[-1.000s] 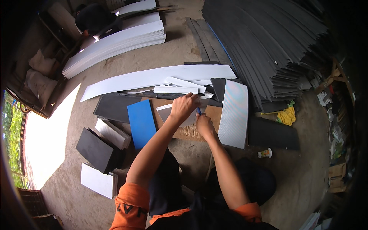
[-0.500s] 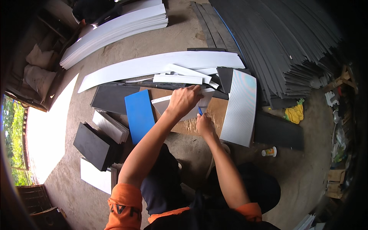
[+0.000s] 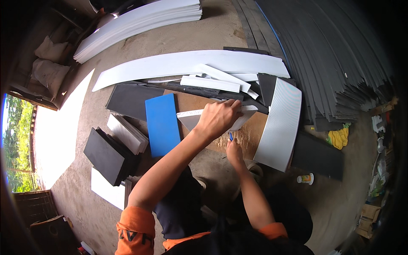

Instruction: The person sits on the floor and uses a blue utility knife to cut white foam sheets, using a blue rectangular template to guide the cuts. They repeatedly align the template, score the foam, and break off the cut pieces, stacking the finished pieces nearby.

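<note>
The panel is held tilted over the brown board by the left hand, fingers curled over its upper edge. A blue tool is gripped by the right hand, fingers closed, near the panel.

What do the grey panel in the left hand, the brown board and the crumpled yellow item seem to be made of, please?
Grey panel: perhaps plastic or dense foam, matte, with a smooth face and paler edge.
Brown board: likely wooden, dull, given its scratched, splintery surface.
Yellow item: probably cloth, from its soft folds, possibly thin plastic.
</note>
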A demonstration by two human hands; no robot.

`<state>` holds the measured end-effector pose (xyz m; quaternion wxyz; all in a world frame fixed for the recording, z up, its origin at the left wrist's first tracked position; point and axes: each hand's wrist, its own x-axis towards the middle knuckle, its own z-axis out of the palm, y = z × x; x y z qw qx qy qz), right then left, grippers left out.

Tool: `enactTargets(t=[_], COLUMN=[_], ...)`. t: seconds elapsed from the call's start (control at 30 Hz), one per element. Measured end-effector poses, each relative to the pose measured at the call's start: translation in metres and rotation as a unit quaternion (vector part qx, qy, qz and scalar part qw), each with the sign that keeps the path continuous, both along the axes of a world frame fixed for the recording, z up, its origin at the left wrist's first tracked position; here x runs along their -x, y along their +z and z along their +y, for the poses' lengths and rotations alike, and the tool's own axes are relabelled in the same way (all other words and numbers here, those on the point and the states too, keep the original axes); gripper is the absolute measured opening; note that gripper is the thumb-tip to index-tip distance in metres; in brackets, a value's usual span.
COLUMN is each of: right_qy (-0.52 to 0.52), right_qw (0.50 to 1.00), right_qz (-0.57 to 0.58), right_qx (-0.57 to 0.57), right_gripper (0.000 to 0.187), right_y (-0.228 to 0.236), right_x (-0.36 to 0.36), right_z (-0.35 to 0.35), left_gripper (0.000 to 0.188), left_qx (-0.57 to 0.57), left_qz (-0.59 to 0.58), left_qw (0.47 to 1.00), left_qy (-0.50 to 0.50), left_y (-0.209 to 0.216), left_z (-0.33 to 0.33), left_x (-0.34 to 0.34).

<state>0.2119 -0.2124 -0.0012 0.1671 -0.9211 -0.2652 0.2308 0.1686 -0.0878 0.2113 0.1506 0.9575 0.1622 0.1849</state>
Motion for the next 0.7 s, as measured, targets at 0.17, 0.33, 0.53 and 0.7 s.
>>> enactTargets(t=[0.17,0.33,0.53,0.7], right_qy=[-0.006,-0.002,0.024,0.015], right_qw=[1.0,1.0,0.999,1.0], right_qz=[0.007,0.011,0.035,0.015], right_qx=[-0.005,0.002,-0.011,0.002], right_gripper=[0.032,0.033,0.035,0.038], right_y=[-0.021,-0.03,-0.029,-0.026], right_x=[0.0,0.005,0.016,0.019], right_z=[0.005,-0.001,-0.028,-0.055], left_gripper=[0.021,0.021,0.021,0.026], left_qx=[-0.013,-0.05,-0.065,-0.006], left_qz=[-0.023,-0.019,-0.039,0.033], left_qw=[1.0,0.998,0.997,0.998], left_qy=[-0.004,0.012,0.021,0.049], left_y=[-0.004,-0.008,-0.007,0.002], left_z=[0.0,0.0,-0.001,-0.009], left_x=[-0.002,-0.002,0.002,0.0])
